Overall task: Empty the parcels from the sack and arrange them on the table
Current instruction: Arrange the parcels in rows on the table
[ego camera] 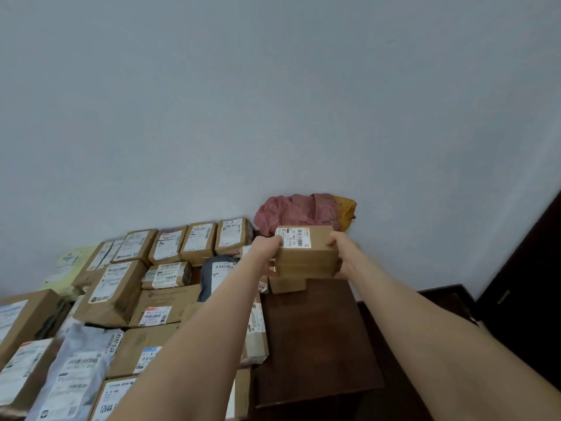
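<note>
A brown cardboard parcel [306, 253] with a white barcode label is held up over the far part of the dark wooden table [318, 338]. My left hand [267, 247] grips its left side and my right hand [340, 247] grips its right side. A smaller brown box [288, 284] shows just beneath it; whether it is stacked under the held parcel or rests on the table I cannot tell. The crumpled pink and yellow sack [299, 211] lies behind against the wall. Several labelled parcels [121, 287] fill the table's left half in rows.
A grey poly mailer [217, 273] lies among the boxes, and a pale grey mailer [76, 372] sits at the near left. Bare brown tabletop lies under my right forearm. A dark door or cabinet [528, 268] stands at the right. The grey wall [273, 101] backs the table.
</note>
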The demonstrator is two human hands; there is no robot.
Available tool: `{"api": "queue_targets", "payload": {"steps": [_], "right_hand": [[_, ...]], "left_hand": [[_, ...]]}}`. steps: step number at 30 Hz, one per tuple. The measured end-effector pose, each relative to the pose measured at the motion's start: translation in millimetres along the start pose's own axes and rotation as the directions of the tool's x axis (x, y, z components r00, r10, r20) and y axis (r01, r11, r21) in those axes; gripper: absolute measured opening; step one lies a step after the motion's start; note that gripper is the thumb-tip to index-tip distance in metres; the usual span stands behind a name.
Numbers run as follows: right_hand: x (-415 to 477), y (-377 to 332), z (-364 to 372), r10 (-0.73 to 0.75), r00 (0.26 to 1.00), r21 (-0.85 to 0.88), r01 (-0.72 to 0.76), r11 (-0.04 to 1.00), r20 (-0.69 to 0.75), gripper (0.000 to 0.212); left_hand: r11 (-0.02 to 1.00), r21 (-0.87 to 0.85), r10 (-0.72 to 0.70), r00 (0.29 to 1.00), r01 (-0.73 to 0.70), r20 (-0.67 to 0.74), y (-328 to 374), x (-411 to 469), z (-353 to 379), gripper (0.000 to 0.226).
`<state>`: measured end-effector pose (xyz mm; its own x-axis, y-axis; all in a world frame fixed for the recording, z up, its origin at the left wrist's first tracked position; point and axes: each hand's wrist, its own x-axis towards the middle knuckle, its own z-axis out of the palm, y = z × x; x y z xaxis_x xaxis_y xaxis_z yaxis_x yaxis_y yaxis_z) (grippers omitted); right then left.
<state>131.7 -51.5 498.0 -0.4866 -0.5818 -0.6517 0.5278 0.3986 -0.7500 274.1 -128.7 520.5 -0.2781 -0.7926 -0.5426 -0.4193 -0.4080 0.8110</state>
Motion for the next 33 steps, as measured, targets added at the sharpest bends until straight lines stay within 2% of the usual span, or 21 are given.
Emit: {"api": "queue_targets", "payload": {"steps": [3, 8, 11, 14, 18, 21, 23, 25, 27, 29, 31, 33], "right_hand": [[-9, -10, -2, -0.042, 0.998, 0.036, 0.04, 0.999, 0.047, 0.031], [-8, -17, 0, -0.049, 0.983, 0.064, 0.038, 0.997, 0.176, 0.056], [-7, -18, 6, -0.062, 0.979, 0.104, 0.043, 0.994, 0.195, 0.073], [-2, -18, 9, -0.099, 0.975, 0.19, 0.061, 0.98, 0.199, 0.081], [3, -17, 15, -0.146, 0.968, 0.346, 0.068, 0.936, 0.205, 0.061], [5, -16, 18, -0.165, 0.951, 0.406, 0.048, 0.913, 0.26, 0.05], [5, -17, 19, -0.17, 0.944, 0.356, 0.062, 0.932, 0.282, 0.048], [7, -20, 17, -0.161, 0.95, 0.255, 0.091, 0.963, 0.267, 0.043], [10, -25, 13, -0.174, 0.955, 0.178, 0.133, 0.975, 0.24, 0.038], [14, -30, 11, -0.224, 0.956, 0.046, 0.22, 0.975, 0.191, 0.043], [12, -36, 13, -0.288, 0.94, -0.101, 0.309, 0.945, 0.185, 0.06], [8, -42, 16, -0.306, 0.919, -0.233, 0.363, 0.902, 0.247, 0.067]], "left_hand": [[0.998, -0.014, 0.057, 0.998, -0.057, 0.003, 15, -3, -3, 0.022], [0.985, -0.059, 0.159, 0.987, -0.16, -0.018, 33, 1, -8, 0.02], [0.964, -0.128, 0.229, 0.973, -0.232, -0.036, 42, 4, -9, 0.028], [0.946, -0.193, 0.259, 0.965, -0.262, -0.041, 46, 9, -7, 0.038], [0.954, -0.221, 0.215, 0.976, -0.204, 0.024, 42, 14, -5, 0.04], [0.974, -0.164, 0.179, 0.973, -0.155, 0.147, 38, 18, -4, 0.056], [0.969, -0.184, 0.194, 0.968, -0.163, 0.161, 39, 23, -4, 0.051], [0.947, -0.253, 0.224, 0.97, -0.196, 0.089, 42, 26, -7, 0.046], [0.94, -0.245, 0.249, 0.969, -0.239, 0.009, 46, 34, -14, 0.072], [0.955, -0.147, 0.259, 0.966, -0.256, -0.002, 48, 37, -21, 0.096], [0.959, -0.021, 0.284, 0.958, -0.284, 0.038, 48, 35, -25, 0.092], [0.958, 0.089, 0.249, 0.947, -0.271, 0.205, 47, 36, -28, 0.075]]}}
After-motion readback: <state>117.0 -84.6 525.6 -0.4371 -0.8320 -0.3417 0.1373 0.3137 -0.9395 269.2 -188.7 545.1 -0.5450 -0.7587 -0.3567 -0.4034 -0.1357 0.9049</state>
